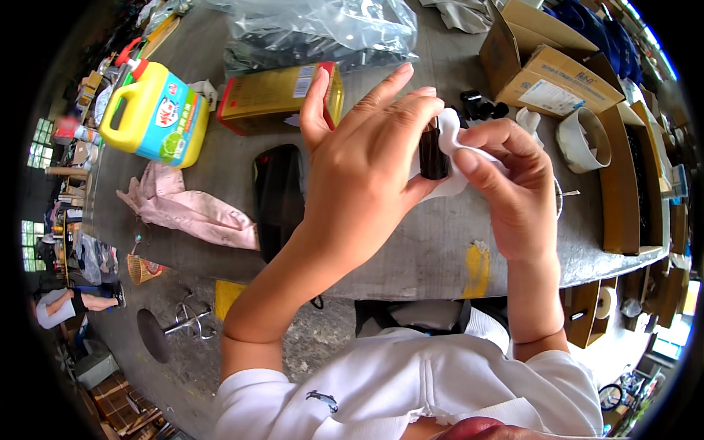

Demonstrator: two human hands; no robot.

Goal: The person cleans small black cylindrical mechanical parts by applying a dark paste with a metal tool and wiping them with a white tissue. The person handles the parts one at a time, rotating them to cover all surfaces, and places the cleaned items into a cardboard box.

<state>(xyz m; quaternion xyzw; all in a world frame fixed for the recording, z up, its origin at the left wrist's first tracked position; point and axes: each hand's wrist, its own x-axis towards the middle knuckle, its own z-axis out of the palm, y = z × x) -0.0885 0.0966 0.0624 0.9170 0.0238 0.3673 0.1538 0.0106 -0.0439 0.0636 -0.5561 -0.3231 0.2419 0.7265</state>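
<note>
Above the table, my left hand [356, 165] is closed round a small, glossy, dark cylindrical part [433, 152], its thumb beneath and its fingers over the top. My right hand [517, 187] pinches a white wipe [449, 132] between thumb and fingers. The wipe lies against the dark part's right side and shows below it too. My left fingers cover the part's upper end. Just beyond my hands, several small black parts [482, 105] sit on the table. A black flat case [279, 194] lies left of my left forearm.
A yellow jug [158, 114] with a red pump stands at left, near a gold-and-red box [271, 103] and pink cloth [194, 209]. Clear plastic [323, 33] lies at the back. Cardboard boxes [554, 77] and a white cup-shaped container [583, 139] are at right. Another person [55, 304] is far left.
</note>
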